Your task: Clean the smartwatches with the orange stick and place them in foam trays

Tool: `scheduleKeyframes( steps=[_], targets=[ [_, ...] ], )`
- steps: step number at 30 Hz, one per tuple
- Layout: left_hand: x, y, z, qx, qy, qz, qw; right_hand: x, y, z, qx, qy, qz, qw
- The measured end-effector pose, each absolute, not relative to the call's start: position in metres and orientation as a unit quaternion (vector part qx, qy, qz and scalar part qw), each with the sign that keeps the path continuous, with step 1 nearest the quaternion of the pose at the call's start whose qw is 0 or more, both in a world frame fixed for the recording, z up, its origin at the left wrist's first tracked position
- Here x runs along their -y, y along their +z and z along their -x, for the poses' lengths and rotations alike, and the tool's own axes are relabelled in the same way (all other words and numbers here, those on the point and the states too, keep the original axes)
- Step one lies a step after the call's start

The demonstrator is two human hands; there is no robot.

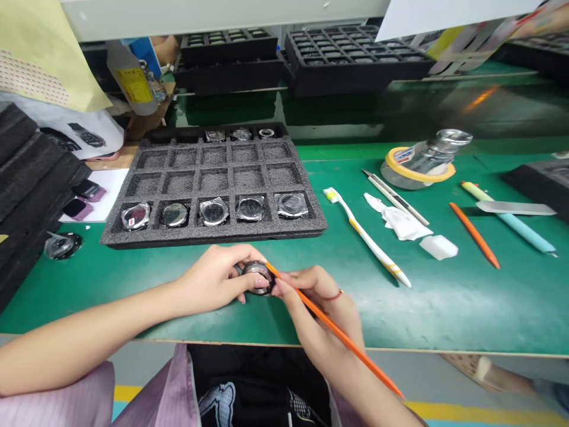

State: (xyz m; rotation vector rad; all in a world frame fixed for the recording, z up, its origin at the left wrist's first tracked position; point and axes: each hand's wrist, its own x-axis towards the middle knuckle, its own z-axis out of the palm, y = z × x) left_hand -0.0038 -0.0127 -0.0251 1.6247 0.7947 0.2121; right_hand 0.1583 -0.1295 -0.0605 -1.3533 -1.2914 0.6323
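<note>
Pinching watch case (258, 277), orange stick (338, 334); label (134, 85) illegible.

Holds a round watch case (258, 277) in the left hand (213, 279), low over the green desk (444, 302). Grips an orange stick (342, 337) in the right hand (322, 305), tip touching the rim of the case. Just behind both hands, a grey foam tray (213, 160) with five bagged watch cases (214, 212) in its front row. Further right on the desk, well apart: a toothbrush (367, 237), a tape roll (418, 171), a second orange stick (474, 235).
</note>
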Motion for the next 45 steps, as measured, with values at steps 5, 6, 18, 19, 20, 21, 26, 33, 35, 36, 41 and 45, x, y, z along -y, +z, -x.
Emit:
scheduleKeyframes(
  steps=[5,6,18,19,20,21,26,33,35,36,41,45],
  targets=[
    [0.013,-0.024,0.003,-0.344,0.091,-0.703,0.616,0.134,-0.058,-0.154,0.562,0.224,0.577,0.549],
    [0.013,-0.024,0.003,-0.344,0.089,-0.702,0.617,0.139,-0.058,-0.154,0.568,0.209,0.582,0.543],
    [0.015,-0.025,0.012,-0.339,0.092,-0.724,0.594,0.153,-0.061,-0.174,0.566,0.206,0.601,0.525],
    [0.015,-0.025,0.014,-0.337,0.096,-0.728,0.589,0.148,-0.059,-0.187,0.551,0.191,0.614,0.531],
    [0.015,-0.025,0.015,-0.334,0.099,-0.735,0.582,0.14,-0.056,-0.202,0.535,0.166,0.628,0.54],
    [0.014,-0.026,0.016,-0.328,0.102,-0.746,0.571,0.131,-0.052,-0.22,0.517,0.141,0.644,0.545],
    [0.014,-0.028,0.017,-0.303,0.122,-0.778,0.536,0.066,-0.013,-0.324,0.386,0.093,0.698,0.595],
    [0.015,-0.03,0.015,-0.318,0.141,-0.762,0.546,0.017,0.007,-0.395,0.37,0.051,0.73,0.572],
    [0.015,-0.03,0.014,-0.319,0.144,-0.75,0.562,0.015,0.008,-0.394,0.375,0.043,0.739,0.558],
    [0.015,-0.029,0.013,-0.322,0.141,-0.745,0.567,0.016,0.01,-0.39,0.378,0.036,0.742,0.552],
    [0.014,-0.027,0.009,-0.353,0.122,-0.743,0.556,0.044,0.007,-0.328,0.432,0.041,0.716,0.546],
    [0.012,-0.026,0.009,-0.363,0.121,-0.764,0.52,0.088,-0.012,-0.246,0.556,0.175,0.605,0.542]
  ],
)
